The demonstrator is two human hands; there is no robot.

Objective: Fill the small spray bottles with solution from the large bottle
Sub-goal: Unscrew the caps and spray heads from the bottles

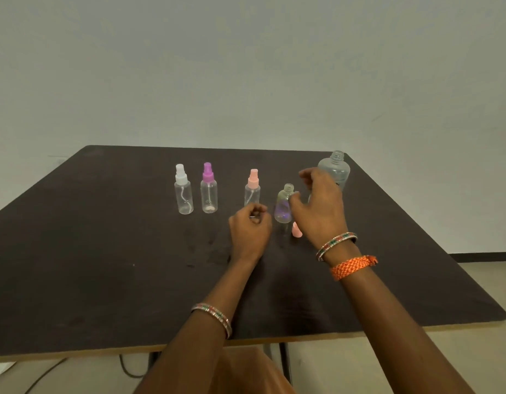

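Open small bottle [283, 204] stands between your hands on the tabletop [104, 251].
Your left hand [250, 228] is loosely curled, holding nothing; your right hand [320, 206], fingers relaxed, hovers before the uncapped large bottle [335, 169].

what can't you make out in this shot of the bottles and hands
Head view only:
- Large bottle: lower body hidden behind the right hand, so its liquid level is unclear.
- Pink cap: mostly hidden by the same hand.
- Left hand: fingers curled, blurred; whether they hold anything is unclear.
- Open small bottle: contents unclear through a purple glare.
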